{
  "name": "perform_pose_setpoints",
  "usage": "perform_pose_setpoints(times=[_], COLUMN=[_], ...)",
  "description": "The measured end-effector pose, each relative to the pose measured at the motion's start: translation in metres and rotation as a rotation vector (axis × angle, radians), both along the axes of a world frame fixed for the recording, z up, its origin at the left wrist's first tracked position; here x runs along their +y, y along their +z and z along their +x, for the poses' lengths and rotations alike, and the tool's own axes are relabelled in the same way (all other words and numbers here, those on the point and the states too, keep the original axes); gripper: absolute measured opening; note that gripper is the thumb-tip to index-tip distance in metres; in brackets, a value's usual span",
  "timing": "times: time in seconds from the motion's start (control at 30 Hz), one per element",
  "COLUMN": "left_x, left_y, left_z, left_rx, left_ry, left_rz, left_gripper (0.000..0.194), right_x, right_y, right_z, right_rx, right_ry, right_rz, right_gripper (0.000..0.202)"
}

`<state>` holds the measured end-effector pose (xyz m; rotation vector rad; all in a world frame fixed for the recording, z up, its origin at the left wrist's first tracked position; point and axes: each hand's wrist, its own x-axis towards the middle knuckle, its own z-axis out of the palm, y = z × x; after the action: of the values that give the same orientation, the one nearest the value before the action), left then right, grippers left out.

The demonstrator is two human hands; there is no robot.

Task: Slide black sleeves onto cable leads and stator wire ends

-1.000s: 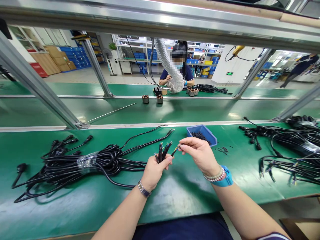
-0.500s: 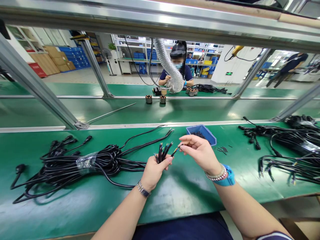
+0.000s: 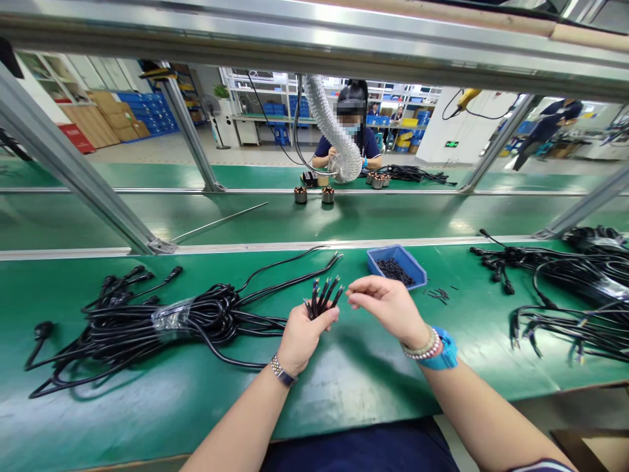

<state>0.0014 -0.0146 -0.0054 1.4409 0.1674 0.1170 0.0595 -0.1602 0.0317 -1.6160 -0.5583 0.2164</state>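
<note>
My left hand (image 3: pixel 303 337) is closed around a bunch of black cables (image 3: pixel 322 305), whose cut ends fan upward with small coloured wire tips showing. Just right of these ends is my right hand (image 3: pixel 386 308), fingers curved and thumb slightly apart, with nothing visible between them. To the left, the same kind of cable lies in a coiled bundle (image 3: pixel 211 321) bound with clear wrap (image 3: pixel 170 319), its plugs at the far left. A blue bin (image 3: pixel 417 274) behind my right hand holds many short black tubes (image 3: pixel 396 270). Several loose tubes (image 3: pixel 439 295) lie beside it.
More black cable bundles (image 3: pixel 565 262) lie at the right. Metal posts (image 3: pixel 98 157) and a rail (image 3: pixel 275 246) border the bench (image 3: pixel 162 419). Beyond, two copper-wound stators (image 3: pixel 327 195) and a thin rod (image 3: pixel 221 219) rest on a green strip. A co-worker (image 3: pixel 322 147) sits opposite, behind a silver duct (image 3: pixel 319 108).
My right hand has drawn slightly back from the cable end it was touching, and that end's coloured wires show less. The two stators have shifted right. A person in the background has moved.
</note>
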Motion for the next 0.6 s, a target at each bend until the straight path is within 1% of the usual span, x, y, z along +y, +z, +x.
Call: perform_pose_setpoints(times=[0.07,0.17,0.3,0.6], left_x=[0.001,0.001,0.002,0.002], left_y=[0.001,0.002,0.003,0.003], left_z=[0.000,-0.001,-0.001,-0.001], left_rx=[0.013,0.007,-0.003,-0.015], left_ry=[-0.030,-0.076,-0.101,-0.128], left_rz=[-0.009,-0.009,0.004,0.026], left_gripper=[0.025,0.025,0.024,0.022], right_x=[-0.003,-0.004,-0.001,0.000], right_y=[0.006,0.013,0.015,0.014], right_z=[0.004,0.008,0.009,0.009], right_rx=[-0.012,0.002,0.032,0.004], right_ry=[-0.045,-0.052,-0.067,-0.042], right_rz=[0.062,0.111,0.130,0.040], right_gripper=[0.011,0.011,0.013,0.013])
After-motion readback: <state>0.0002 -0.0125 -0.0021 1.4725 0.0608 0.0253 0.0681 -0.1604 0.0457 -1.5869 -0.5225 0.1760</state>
